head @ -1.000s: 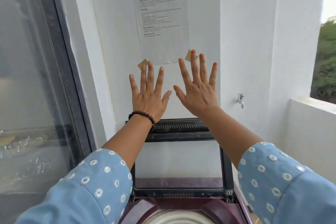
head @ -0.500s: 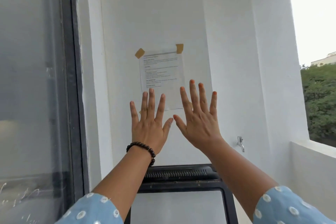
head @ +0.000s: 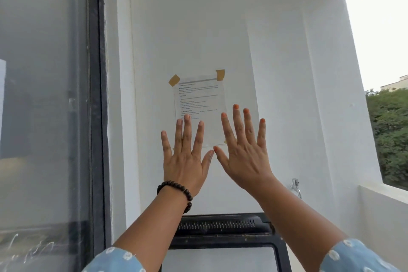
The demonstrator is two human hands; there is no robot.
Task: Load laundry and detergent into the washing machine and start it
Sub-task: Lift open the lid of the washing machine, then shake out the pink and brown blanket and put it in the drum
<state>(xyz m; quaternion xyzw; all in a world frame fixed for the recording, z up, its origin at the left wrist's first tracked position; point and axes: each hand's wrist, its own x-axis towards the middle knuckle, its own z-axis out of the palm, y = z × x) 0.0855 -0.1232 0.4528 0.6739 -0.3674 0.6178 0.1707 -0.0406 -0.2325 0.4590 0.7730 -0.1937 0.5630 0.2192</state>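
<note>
both hands up, fingers spread wide, holding nothing: left hand (head: 184, 160), right hand (head: 244, 154), in front of taped notice (head: 199, 104). washer's raised lid (head: 223, 240) at bottom edge. looks pre-loading; next: look down, grab laundry.

Washing machine lid (head: 223, 247) cut off by the bottom edge, tub out of sight. Taped notice (head: 199, 104) at centre: print too small to read, lower corners covered by the left hand (head: 184, 162) and right hand (head: 246, 161). Both sleeves clipped at the bottom edge. Window (head: 44, 106) cropped at left.
</note>
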